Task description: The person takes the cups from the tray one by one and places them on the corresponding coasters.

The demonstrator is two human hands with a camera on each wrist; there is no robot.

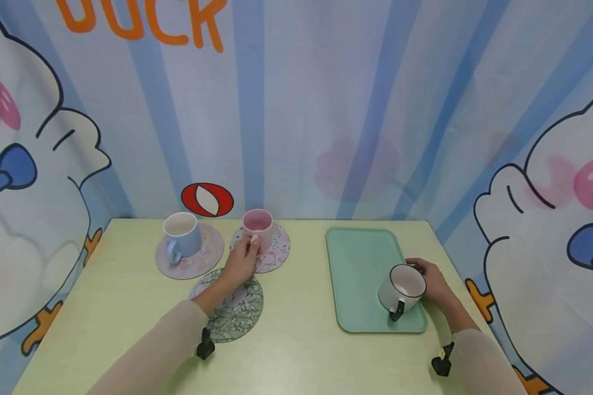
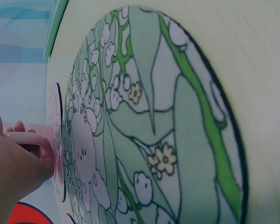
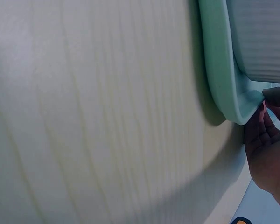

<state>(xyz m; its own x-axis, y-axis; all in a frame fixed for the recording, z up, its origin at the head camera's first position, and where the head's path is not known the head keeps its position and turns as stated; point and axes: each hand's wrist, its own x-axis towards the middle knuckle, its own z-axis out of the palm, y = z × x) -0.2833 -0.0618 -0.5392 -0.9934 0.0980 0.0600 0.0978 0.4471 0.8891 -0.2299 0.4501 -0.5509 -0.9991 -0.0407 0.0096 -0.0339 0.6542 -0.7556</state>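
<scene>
My left hand [image 1: 241, 262] pinches the handle of a pink mug [image 1: 258, 224], which stands on a round pink floral placemat [image 1: 278, 251]. In the left wrist view, the fingers and thumb close around that handle [image 2: 25, 137]. Below my left forearm lies a green leaf-patterned round placemat [image 1: 242, 315]. My right hand [image 1: 437, 282] grips the right rim of a green tray [image 1: 358, 269], thumb above and fingers beneath in the right wrist view. On the tray stands a white ribbed mug [image 1: 392, 291] with a black rim and black handle.
At the back left, a blue mug [image 1: 188, 241] sits on another round pink placemat [image 1: 170, 267]. A printed fabric backdrop [image 1: 296, 109] borders the pale yellow table [image 1: 296, 351] behind and at both sides.
</scene>
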